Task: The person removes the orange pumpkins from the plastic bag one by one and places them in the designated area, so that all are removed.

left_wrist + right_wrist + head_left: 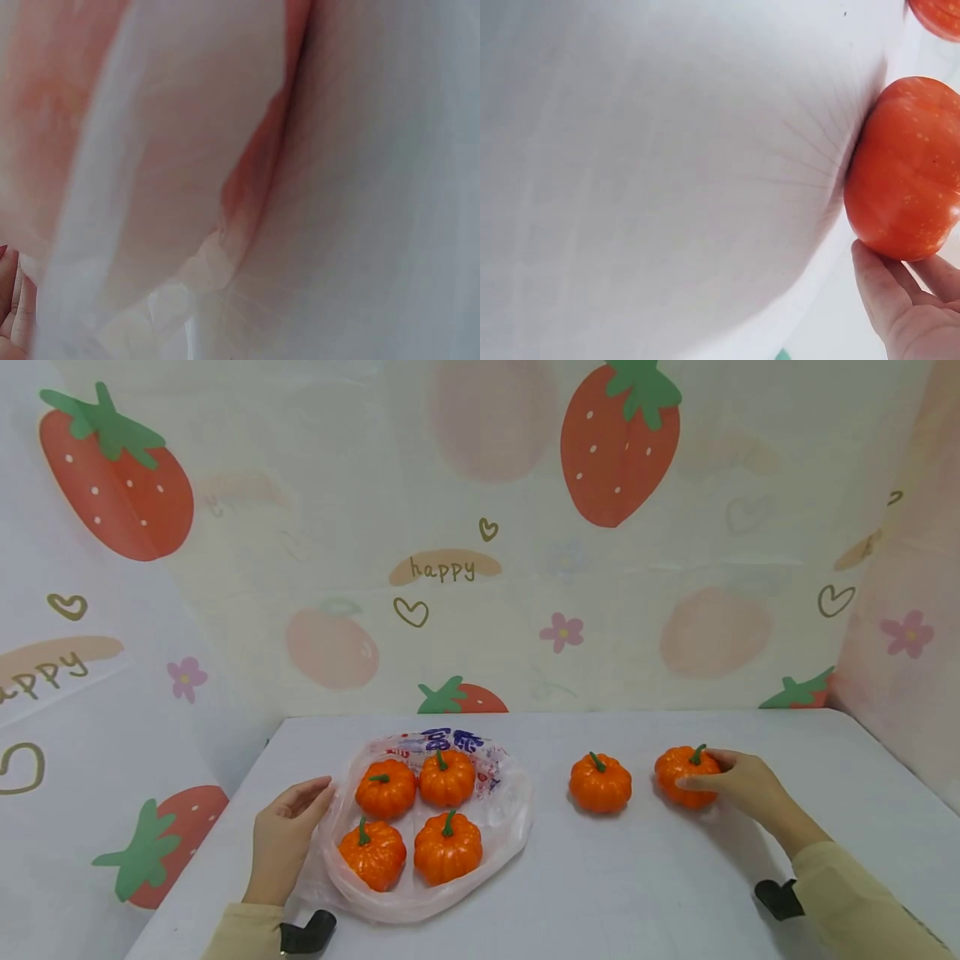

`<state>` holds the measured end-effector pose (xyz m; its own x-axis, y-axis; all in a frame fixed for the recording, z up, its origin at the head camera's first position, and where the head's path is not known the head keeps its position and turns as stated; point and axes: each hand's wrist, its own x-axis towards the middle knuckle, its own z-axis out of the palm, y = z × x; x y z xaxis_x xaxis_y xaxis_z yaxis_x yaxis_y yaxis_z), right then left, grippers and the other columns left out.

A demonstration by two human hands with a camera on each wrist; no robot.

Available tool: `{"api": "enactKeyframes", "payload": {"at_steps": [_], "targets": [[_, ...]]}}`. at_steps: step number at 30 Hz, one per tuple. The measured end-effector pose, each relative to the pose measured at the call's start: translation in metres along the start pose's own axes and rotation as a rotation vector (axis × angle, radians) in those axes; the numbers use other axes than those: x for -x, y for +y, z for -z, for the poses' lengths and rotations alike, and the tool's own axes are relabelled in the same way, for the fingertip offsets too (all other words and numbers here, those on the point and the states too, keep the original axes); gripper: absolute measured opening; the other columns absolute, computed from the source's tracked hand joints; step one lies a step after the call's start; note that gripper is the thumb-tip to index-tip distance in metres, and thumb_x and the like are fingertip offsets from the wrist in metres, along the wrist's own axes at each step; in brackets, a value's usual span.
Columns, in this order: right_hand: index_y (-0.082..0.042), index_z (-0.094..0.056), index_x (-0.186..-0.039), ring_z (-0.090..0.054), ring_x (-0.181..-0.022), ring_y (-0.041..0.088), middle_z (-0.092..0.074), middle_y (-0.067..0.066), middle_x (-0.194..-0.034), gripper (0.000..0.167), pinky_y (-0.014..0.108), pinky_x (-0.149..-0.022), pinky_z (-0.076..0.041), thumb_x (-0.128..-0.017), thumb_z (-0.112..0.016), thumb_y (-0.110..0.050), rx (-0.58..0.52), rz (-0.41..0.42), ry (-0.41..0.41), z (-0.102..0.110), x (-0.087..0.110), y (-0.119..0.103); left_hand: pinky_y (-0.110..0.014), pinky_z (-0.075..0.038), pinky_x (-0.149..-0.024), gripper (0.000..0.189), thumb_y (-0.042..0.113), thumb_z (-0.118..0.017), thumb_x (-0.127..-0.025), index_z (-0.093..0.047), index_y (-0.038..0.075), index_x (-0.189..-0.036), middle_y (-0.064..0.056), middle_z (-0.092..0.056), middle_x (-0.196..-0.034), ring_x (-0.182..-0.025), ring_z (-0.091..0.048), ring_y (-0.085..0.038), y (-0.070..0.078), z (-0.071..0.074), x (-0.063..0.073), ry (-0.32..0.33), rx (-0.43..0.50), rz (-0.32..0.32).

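On the right of the table, a small orange pumpkin (684, 777) with a green stem has my right hand (738, 785) at its right side. Thumb and fingers pinch it, and in the right wrist view the fingertips (870, 262) touch the pumpkin (907, 169), which appears to rest on the cloth. My left hand (288, 827) is beside the left rim of a white plastic bag (420, 906), fingers relaxed; whether they touch it cannot be told. Several orange pumpkins (447, 849) lie inside the spread bag. Plastic hides most of the left hand (13, 307) in its wrist view.
Another orange pumpkin (600, 784) stands on the white table (585, 893), between the bag and my right hand. Behind the table hangs a strawberry-printed cloth (615, 568). A black wrist mount (307, 933) sits at the left cuff, and another (780, 899) at the right.
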<state>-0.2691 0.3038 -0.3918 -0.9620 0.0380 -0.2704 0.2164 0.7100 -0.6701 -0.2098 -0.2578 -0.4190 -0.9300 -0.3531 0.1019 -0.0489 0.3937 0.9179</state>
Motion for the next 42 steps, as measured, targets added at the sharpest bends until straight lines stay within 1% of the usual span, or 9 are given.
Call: {"api": "enactKeyframes", "payload": {"at_steps": [11,15,19,25,31,34,37,39,42], "targets": [[0.012,-0.022,-0.151,-0.026,-0.138,0.053,-0.023,0.04,-0.153,0.103,0.067,-0.113,-0.028,-0.087,-0.069,-0.054,-0.005,0.015,0.0,-0.001,0.002,-0.001,0.001,-0.044,-0.081,0.048,0.045,-0.064,-0.095,-0.065,0.01,-0.129,-0.013,-0.066,-0.131,-0.091,-0.057,0.016,0.001,-0.002,0.0,0.016,0.004,0.003],[0.011,-0.023,-0.151,-0.027,-0.139,0.053,-0.025,0.039,-0.152,0.101,0.065,-0.112,-0.032,-0.088,-0.067,-0.055,0.008,0.036,0.031,-0.001,0.005,-0.001,0.001,-0.044,-0.081,0.05,0.047,-0.063,-0.095,-0.064,0.011,-0.129,-0.012,-0.066,-0.131,-0.091,-0.057,0.016,0.0,-0.002,0.0,0.011,-0.006,0.01],[0.01,-0.026,-0.151,-0.029,-0.139,0.054,-0.028,0.038,-0.153,0.095,0.063,-0.111,-0.035,-0.091,-0.065,-0.052,0.01,0.084,0.086,-0.004,0.016,-0.001,0.001,-0.044,-0.081,0.051,0.048,-0.064,-0.094,-0.064,0.012,-0.13,-0.012,-0.065,-0.131,-0.091,-0.057,0.015,0.0,-0.002,0.0,0.005,-0.005,0.015],[0.009,-0.033,-0.149,-0.035,-0.138,0.053,-0.034,0.035,-0.152,0.089,0.059,-0.109,-0.039,-0.091,-0.068,-0.049,-0.01,0.144,0.149,-0.01,0.039,-0.01,0.0,-0.044,-0.083,0.05,0.048,-0.063,-0.094,-0.064,0.012,-0.13,-0.011,-0.065,-0.131,-0.093,-0.058,0.014,0.001,-0.001,0.002,-0.002,0.0,-0.001],[0.001,-0.038,-0.15,-0.037,-0.14,0.049,-0.039,0.028,-0.153,0.085,0.061,-0.11,-0.037,-0.089,-0.07,-0.049,-0.077,0.189,0.169,-0.023,0.059,-0.026,-0.001,-0.046,-0.083,0.046,0.044,-0.063,-0.095,-0.065,0.013,-0.128,-0.011,-0.066,-0.13,-0.093,-0.059,0.013,-0.002,0.0,0.001,0.01,0.012,-0.027],[-0.003,-0.04,-0.15,-0.038,-0.141,0.045,-0.041,0.024,-0.153,0.084,0.055,-0.111,-0.038,-0.088,-0.071,-0.05,-0.124,0.195,0.162,-0.034,0.066,-0.035,-0.001,-0.046,-0.083,0.045,0.044,-0.064,-0.095,-0.066,0.012,-0.128,-0.012,-0.067,-0.129,-0.092,-0.059,0.013,-0.003,0.0,0.001,0.011,0.013,-0.03],[-0.006,-0.044,-0.148,-0.043,-0.141,0.039,-0.045,0.02,-0.153,0.08,0.039,-0.106,-0.046,-0.087,-0.074,-0.047,-0.193,0.219,0.16,-0.046,0.072,-0.046,-0.001,-0.045,-0.082,0.046,0.044,-0.064,-0.095,-0.066,0.012,-0.127,-0.012,-0.067,-0.128,-0.092,-0.059,0.013,-0.003,0.0,0.001,0.012,0.012,-0.025],[-0.006,-0.047,-0.146,-0.045,-0.14,0.036,-0.048,0.017,-0.151,0.077,0.032,-0.102,-0.047,-0.085,-0.076,-0.045,-0.23,0.248,0.161,-0.055,0.075,-0.054,-0.001,-0.045,-0.082,0.047,0.045,-0.065,-0.094,-0.066,0.012,-0.127,-0.012,-0.067,-0.129,-0.092,-0.059,0.013,-0.003,-0.001,0.001,0.01,0.016,-0.02],[-0.004,-0.05,-0.143,-0.047,-0.139,0.036,-0.05,0.017,-0.149,0.073,0.03,-0.102,-0.046,-0.084,-0.079,-0.037,-0.288,0.303,0.139,-0.07,0.079,-0.064,-0.001,-0.045,-0.082,0.048,0.045,-0.065,-0.094,-0.066,0.011,-0.127,-0.013,-0.067,-0.128,-0.092,-0.059,0.013,-0.003,-0.002,0.002,0.012,0.021,-0.017]]}}
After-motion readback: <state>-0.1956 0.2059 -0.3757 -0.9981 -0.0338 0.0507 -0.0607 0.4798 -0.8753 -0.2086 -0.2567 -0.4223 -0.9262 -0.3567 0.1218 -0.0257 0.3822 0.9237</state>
